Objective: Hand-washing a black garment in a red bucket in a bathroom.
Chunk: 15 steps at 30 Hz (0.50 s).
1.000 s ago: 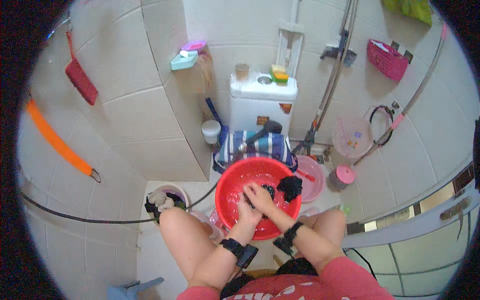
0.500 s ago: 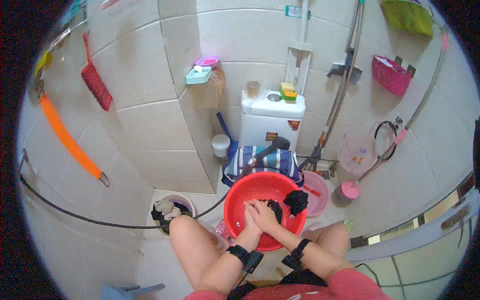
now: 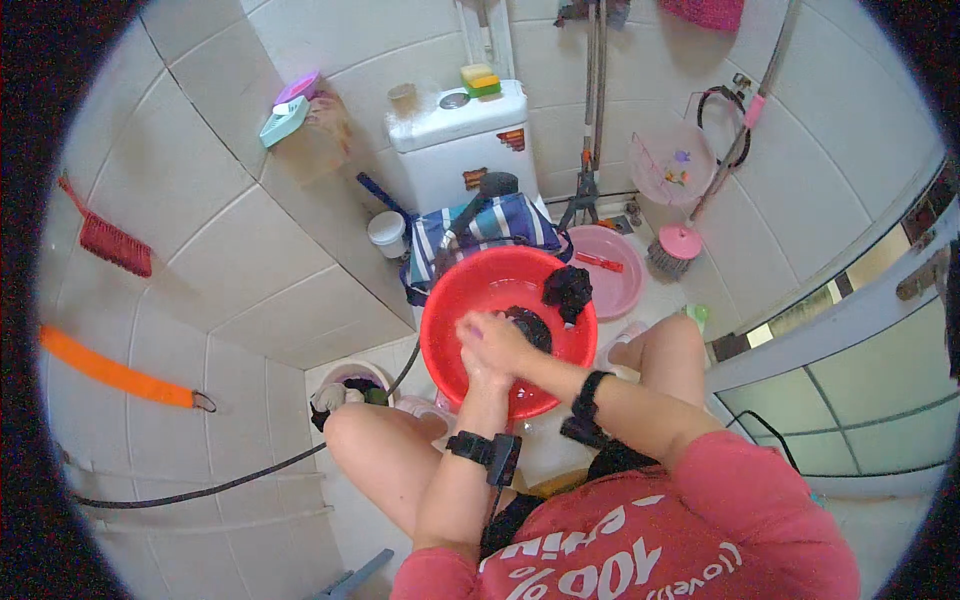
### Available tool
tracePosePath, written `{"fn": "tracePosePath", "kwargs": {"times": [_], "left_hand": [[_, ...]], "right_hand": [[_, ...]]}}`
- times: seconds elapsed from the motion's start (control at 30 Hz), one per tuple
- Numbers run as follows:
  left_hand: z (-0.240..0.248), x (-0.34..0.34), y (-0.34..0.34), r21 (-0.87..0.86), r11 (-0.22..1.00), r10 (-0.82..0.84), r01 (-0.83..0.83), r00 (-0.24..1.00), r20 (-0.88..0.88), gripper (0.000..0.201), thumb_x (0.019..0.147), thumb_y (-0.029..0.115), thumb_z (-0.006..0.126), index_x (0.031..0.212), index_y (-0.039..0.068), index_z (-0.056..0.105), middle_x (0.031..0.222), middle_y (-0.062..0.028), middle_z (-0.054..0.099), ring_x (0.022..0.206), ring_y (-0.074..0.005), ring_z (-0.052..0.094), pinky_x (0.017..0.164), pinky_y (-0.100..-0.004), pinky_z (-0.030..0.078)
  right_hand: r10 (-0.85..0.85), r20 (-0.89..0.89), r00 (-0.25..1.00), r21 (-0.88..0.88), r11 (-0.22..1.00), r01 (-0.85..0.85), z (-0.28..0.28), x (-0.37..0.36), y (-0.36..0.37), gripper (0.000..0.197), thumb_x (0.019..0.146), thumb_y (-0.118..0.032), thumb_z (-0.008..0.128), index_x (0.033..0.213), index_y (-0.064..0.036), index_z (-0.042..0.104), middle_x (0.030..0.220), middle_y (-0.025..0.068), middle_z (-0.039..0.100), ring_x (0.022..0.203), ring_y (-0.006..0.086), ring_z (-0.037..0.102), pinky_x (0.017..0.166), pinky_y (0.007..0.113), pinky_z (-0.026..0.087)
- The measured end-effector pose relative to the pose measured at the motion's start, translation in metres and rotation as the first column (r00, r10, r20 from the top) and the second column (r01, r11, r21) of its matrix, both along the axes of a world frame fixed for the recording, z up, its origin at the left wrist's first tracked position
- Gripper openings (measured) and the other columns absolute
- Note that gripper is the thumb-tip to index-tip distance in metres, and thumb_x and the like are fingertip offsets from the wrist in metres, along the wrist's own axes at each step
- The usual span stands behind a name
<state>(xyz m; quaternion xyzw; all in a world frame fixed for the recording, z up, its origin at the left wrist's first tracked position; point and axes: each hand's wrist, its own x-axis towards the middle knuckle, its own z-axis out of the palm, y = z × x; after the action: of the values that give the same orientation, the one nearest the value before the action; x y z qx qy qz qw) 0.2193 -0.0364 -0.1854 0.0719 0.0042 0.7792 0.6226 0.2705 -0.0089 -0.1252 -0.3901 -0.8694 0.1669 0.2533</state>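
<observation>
My right hand (image 3: 500,342) lies over my left hand (image 3: 485,370), both closed together above a red plastic basin (image 3: 460,290). Whatever is between the palms, if anything, is hidden, and the left fingers are mostly covered. Just right of the hands, a wet black cloth (image 3: 530,325) lies in the basin, close against the right hand. Another bunched black cloth (image 3: 568,293) hangs over the basin's right rim. A little water glistens on the basin's bottom.
Behind the basin, a black shower head (image 3: 498,184) rests on a blue striped cloth (image 3: 490,222) before the toilet tank (image 3: 465,130). A pink basin (image 3: 615,285) stands right, a tub of clothes (image 3: 350,385) left. The shower hose (image 3: 240,487) crosses low at left.
The view has tilted down and shifted right, so the basin sits higher and more to the left. My hands stay together over the basin, with the right fingers now curled tighter round the left hand.
</observation>
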Motion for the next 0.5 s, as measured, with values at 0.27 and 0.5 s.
{"fn": "tracePosePath", "kwargs": {"times": [0.27,0.5], "left_hand": [[0.017,-0.001,-0.008,0.225,0.974,0.069,-0.022,0.977,-0.202,0.039,0.089,0.036,0.030,0.111,0.009,0.048,0.116,-0.0099,0.050,0.111,-0.0233,0.047,0.096,-0.0399,0.036],[0.046,0.020,-0.003,-0.431,0.899,-0.089,0.078,0.996,-0.006,0.036,0.090,0.033,0.032,0.112,0.010,0.048,0.112,-0.0107,0.053,0.104,-0.0269,0.051,0.090,-0.0403,0.041]], "right_hand": [[0.065,-0.119,0.991,-0.358,0.928,-0.104,0.014,0.004,-0.011,0.029,0.083,-0.031,0.047,0.095,-0.0066,0.057,0.097,0.0170,0.059,0.091,0.0347,0.056,0.078,0.043,0.043],[-0.160,-0.158,0.974,-0.446,0.892,0.074,-0.010,0.017,0.038,0.027,0.084,-0.028,0.049,0.089,-0.0021,0.056,0.087,0.0190,0.059,0.083,0.0350,0.057,0.074,0.044,0.043]]}}
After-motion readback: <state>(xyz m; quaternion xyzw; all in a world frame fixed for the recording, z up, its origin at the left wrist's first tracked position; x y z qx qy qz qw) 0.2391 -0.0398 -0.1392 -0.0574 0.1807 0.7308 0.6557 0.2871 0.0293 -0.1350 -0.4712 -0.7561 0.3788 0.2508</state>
